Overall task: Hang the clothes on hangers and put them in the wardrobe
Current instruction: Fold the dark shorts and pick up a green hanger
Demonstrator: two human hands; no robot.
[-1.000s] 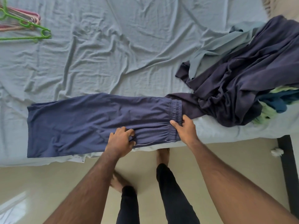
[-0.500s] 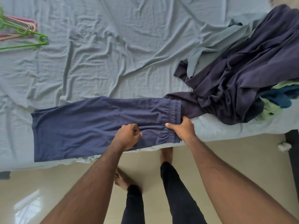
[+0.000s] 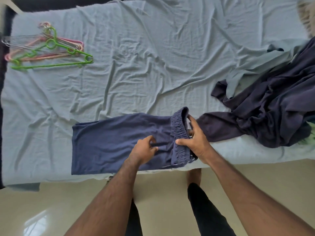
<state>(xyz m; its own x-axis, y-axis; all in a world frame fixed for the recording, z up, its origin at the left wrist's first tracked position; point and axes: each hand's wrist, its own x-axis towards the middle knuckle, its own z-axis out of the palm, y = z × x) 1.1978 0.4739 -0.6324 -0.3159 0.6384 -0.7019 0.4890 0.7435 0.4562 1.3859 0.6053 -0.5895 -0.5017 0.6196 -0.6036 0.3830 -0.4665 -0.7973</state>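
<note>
Standing at the near edge of the bed [image 3: 153,57], we pinch the cloth of the navy trousers [image 3: 110,142] with our left hand [image 3: 143,150], fingers curled into the fabric, while our right hand [image 3: 196,142] grips the gathered waistband [image 3: 179,130] and lifts it off the sheet. The trousers lie flat along the bed's near edge, legs to the left. A pile of dark clothes [image 3: 264,113] sits just to their right, and coloured hangers [image 3: 47,50] lie well apart at the far left.
</note>
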